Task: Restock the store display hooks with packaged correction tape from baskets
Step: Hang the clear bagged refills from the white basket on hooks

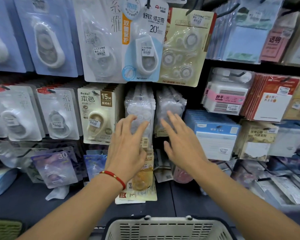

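Two bunches of clear-bagged correction tape hang side by side on display hooks in the middle of the wall: a left bunch and a right bunch. My left hand, with a red bracelet at the wrist, reaches up with spread fingers touching the front pack of the left bunch. My right hand is stretched toward the lower part of the right bunch, fingers straight and spread, holding nothing. A grey slotted basket sits at the bottom edge below my arms; its contents are hidden.
Carded correction tapes fill the hooks around: a blue-white 20 m card above, a beige 15M card to the left. Sticky-note packs hang on the right. A yellow pack lies on the dark shelf below.
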Tool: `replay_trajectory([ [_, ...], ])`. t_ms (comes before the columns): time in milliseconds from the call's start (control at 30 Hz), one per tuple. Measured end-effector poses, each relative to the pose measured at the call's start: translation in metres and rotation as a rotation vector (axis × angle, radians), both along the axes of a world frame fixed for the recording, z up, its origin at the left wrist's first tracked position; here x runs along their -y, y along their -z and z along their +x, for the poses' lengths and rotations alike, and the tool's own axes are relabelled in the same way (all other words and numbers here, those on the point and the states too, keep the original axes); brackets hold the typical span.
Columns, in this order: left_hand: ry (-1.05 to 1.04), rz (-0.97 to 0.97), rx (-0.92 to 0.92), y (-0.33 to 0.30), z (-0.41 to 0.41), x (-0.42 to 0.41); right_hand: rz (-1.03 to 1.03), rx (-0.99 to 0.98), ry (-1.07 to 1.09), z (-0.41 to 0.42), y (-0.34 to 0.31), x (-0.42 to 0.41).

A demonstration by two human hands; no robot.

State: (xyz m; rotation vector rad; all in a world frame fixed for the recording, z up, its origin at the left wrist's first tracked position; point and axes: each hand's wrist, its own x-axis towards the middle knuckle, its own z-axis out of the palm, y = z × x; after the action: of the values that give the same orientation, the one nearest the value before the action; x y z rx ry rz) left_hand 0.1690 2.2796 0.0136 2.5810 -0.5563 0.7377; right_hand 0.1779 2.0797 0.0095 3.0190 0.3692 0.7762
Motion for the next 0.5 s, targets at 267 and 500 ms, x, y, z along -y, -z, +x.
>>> replay_trajectory([
  [267, -0.008, 0.118, -0.030, 0.010, 0.006, -0.006, -0.036, -0.074, 0.202, 0.074, 0.009, -0.014],
  [500, 0.026, 0.133, -0.051, 0.019, 0.009, -0.011, -0.003, -0.148, 0.207, 0.109, 0.003, -0.012],
])
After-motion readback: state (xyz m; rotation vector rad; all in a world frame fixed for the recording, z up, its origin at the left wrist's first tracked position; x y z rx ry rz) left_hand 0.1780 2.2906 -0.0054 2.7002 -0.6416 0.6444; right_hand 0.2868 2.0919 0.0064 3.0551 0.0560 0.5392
